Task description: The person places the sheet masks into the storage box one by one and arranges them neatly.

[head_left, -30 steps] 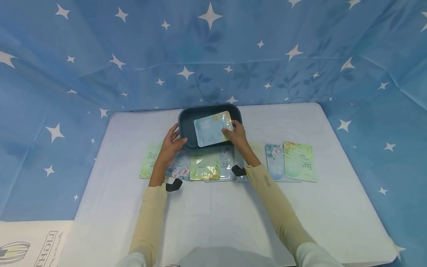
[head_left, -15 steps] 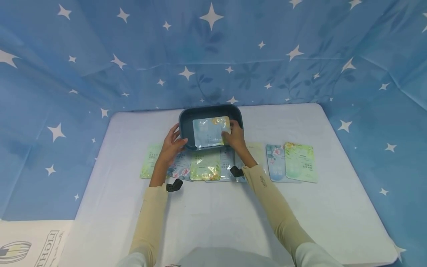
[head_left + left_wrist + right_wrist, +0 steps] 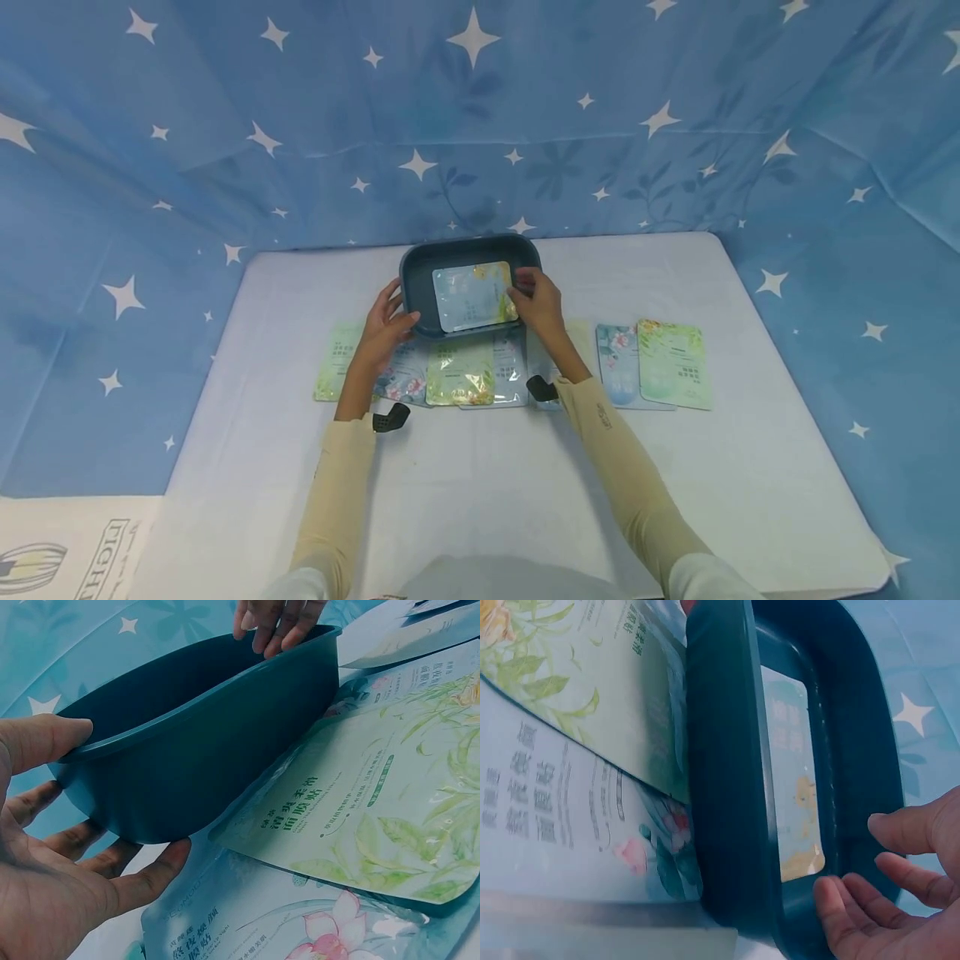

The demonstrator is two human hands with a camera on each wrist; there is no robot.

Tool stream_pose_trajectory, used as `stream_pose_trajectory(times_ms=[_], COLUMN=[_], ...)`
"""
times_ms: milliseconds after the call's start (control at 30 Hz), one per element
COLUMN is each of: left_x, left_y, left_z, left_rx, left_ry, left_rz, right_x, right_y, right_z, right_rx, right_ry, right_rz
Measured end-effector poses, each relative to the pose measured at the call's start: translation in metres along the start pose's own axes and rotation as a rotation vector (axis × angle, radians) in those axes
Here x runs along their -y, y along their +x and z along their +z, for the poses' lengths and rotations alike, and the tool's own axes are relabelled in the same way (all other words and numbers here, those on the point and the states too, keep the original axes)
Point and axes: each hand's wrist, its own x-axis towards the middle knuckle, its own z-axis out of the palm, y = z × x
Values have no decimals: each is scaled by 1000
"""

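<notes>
Left hand (image 3: 384, 327) grips the left end of the dark teal tub (image 3: 422, 287), thumb over the rim, fingers against the outer wall. Right hand (image 3: 542, 307) is at the tub's right end, thumb and fingers parted, holding nothing; contact with the rim cannot be determined. A light-blue mask sachet (image 3: 468, 297) lies flat inside the tub, just beside the right fingertips. A green mask sachet (image 3: 675, 367) overlaps a blue floral sachet (image 3: 618, 371) on the white-covered table (image 3: 465, 492).

A blue curtain (image 3: 480, 104) dotted with white stars (image 3: 472, 37) hangs behind and on both sides of a white table (image 3: 450, 487) with rounded corners; a pale printed sheet (image 3: 78, 517) shows at lower left; soft light falls across the table.
</notes>
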Motion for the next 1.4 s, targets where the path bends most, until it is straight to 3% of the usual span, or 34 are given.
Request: stream_pose_trajectory(times_ms=[267,600,800,1000,1167,1400], left_x=[7,4,-7,-14,-7,6], left_y=[0,-3,-7,-11,-7,2], left_z=[-2,-2,2,7,5,1], left_rx=[-5,2,8,3,2,-23], left_ry=[0,-29,-18,-5,-25,-36], left_rz=[22,-2,-10,-18,-16,11], right_x=[-8,-25,-39,-61,-81,-102], right_y=[-9,-28,-40,-53,-66,-89], right_z=[-17,-54,-81,-115,-143,-167], right_rx=[-32,-102,-142,-294,-410,-453], right_ry=[17,20,2,-33,-135,-318], right_rz=[-43,-37,59,199,308,406])
